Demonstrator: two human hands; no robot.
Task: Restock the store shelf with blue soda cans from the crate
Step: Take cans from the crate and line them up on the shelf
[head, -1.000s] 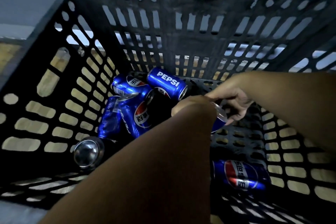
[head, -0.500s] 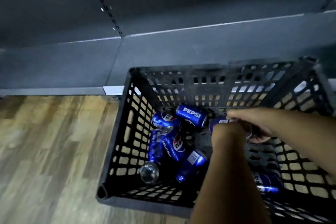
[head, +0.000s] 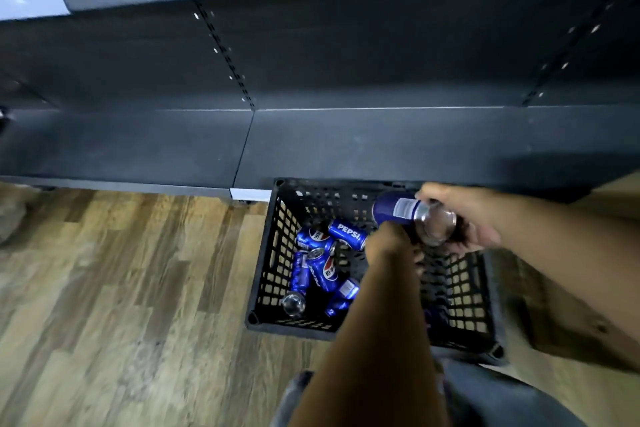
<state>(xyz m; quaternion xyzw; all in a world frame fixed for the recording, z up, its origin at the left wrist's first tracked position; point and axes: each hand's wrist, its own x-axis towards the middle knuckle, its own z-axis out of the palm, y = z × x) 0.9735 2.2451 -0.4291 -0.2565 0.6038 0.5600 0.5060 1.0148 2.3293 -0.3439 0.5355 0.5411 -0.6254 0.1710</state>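
Lifted clear of the crate (head: 263, 274) now, one blue can (head: 398, 210) sits right of centre in my right hand (head: 464, 218), fingers curled round it. Whether my left hand (head: 393, 246) holds anything, I cannot tell. Carry it level to the shelf (head: 381, 142) above, then stand it upright.

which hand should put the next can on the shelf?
Right. The right hand already grips a blue can lifted above the crate, nearest the dark shelf. The left hand is lower, over the crate; its grip isn't visible.
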